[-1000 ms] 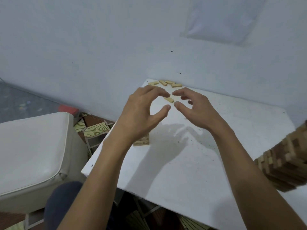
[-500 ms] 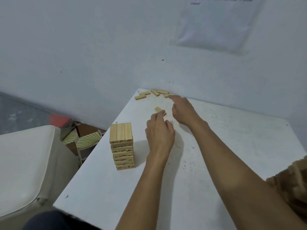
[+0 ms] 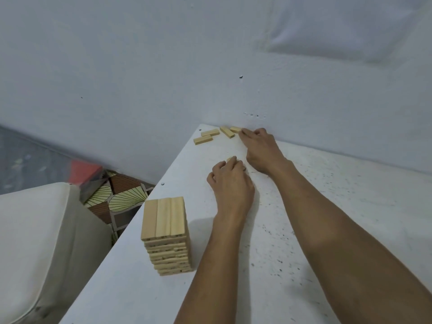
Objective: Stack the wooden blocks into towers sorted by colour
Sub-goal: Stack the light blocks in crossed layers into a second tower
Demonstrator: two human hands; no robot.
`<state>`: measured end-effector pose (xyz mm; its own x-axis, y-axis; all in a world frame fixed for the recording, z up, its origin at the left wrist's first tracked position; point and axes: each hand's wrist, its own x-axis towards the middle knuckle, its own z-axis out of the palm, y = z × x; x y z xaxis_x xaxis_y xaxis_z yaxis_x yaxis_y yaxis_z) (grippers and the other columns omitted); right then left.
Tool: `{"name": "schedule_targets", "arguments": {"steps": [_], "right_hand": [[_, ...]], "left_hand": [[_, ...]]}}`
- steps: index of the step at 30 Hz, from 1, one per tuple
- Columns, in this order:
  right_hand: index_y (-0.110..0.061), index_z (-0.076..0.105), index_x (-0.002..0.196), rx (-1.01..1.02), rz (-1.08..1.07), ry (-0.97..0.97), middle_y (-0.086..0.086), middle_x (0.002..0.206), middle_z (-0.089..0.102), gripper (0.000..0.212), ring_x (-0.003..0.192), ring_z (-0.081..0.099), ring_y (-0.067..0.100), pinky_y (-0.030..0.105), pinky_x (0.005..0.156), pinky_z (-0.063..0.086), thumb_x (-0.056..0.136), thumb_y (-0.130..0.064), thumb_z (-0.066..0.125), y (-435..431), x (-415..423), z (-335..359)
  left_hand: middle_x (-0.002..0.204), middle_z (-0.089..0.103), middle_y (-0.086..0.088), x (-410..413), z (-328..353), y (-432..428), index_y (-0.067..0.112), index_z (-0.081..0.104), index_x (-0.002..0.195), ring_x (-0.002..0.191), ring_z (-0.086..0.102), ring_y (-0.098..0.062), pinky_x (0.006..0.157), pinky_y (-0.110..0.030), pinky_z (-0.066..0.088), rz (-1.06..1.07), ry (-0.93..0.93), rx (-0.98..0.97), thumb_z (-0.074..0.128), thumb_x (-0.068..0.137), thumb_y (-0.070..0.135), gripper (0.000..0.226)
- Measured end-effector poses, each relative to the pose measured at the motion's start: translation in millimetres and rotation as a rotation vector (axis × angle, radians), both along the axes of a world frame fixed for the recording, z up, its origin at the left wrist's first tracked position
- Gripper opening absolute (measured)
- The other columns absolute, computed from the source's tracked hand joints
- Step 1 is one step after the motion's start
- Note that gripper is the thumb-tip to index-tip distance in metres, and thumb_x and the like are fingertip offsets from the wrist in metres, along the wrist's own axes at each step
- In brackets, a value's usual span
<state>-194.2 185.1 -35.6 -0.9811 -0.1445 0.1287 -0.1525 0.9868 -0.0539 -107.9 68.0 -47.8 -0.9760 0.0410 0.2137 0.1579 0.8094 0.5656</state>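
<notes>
A tower of light wooden blocks [image 3: 167, 235] stands near the left edge of the white table [image 3: 327, 206]. Several loose light blocks [image 3: 210, 132] lie at the table's far corner by the wall. My left hand [image 3: 230, 183] curls its fingers over a single light block [image 3: 230, 159], which is mostly hidden under the fingertips. My right hand [image 3: 259, 148] reaches further back, its fingertips on the rightmost loose block [image 3: 235, 129] near the wall.
A white cushioned seat [image 3: 30, 242] sits left of the table, with patterned floor tiles [image 3: 117, 199] and a red object [image 3: 84, 170] beyond it. The wall runs along the table's far edge. A pale sheet [image 3: 350, 26] hangs on the wall.
Both hands have moved away from me to the far corner blocks. The left hand has closed over the single block, the right has reached the wall-side block. The view tilted down.
</notes>
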Motion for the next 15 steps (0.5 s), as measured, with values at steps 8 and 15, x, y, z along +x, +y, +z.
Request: {"name": "schedule_targets", "arguments": {"steps": [8, 15], "right_hand": [[-0.007, 0.055, 0.123, -0.04, -0.115, 0.065, 0.007, 0.136, 0.048, 0.041, 0.111, 0.042, 0.032, 0.039, 0.086, 0.04, 0.087, 0.001, 0.037, -6, 21, -1], [-0.008, 0.054, 0.131, -0.093, -0.199, 0.07, 0.007, 0.131, 0.047, 0.046, 0.112, 0.042, 0.029, 0.036, 0.082, 0.045, 0.089, -0.001, 0.037, -8, 90, -1]], "left_hand": [[0.137, 0.056, 0.001, 2, -4, -4, 0.013, 0.066, 0.109, 0.132, 0.037, -0.026, 0.104, -0.04, 0.02, -0.02, -0.02, -0.044, 0.04, 0.097, 0.015, 0.029], [0.129, 0.059, -0.004, 35, -3, -9, 0.011, 0.067, 0.102, 0.12, 0.049, -0.027, 0.101, -0.04, 0.03, -0.054, -0.013, -0.055, 0.041, 0.093, 0.007, 0.028]]}}
